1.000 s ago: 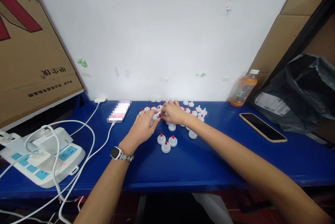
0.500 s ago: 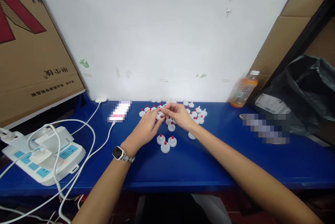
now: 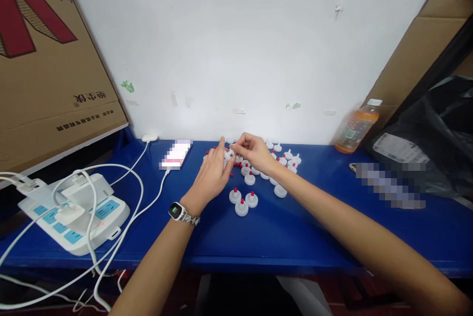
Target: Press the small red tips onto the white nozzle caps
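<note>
A white nozzle cap [image 3: 228,155] shows between my hands, partly hidden by the fingers. My left hand [image 3: 211,172], with a watch on its wrist, closes around it between thumb and fingers. From the right, the thumb and fingertips of my right hand [image 3: 255,153] pinch at the cap's upper end; what exactly they hold is too small to make out. Below the hands stand three white caps with red tips, the nearest being a red-tipped cap [image 3: 241,207]. Small loose red tips [image 3: 238,164] lie just under the fingers. More white caps [image 3: 296,159], some without red tips, spread behind and right.
A white power strip [image 3: 92,237] with looping cables covers the left of the blue table [image 3: 295,237]. A phone [image 3: 178,154] lies charging near the wall. To the right are an orange drink bottle [image 3: 356,128], a blurred-out flat object [image 3: 388,188] and a dark plastic bag [image 3: 436,134].
The whole view has shifted, so things appear farther right. My hands stay together at the white cap, my left fingers now more upright. Loose red tips show more plainly below them.
</note>
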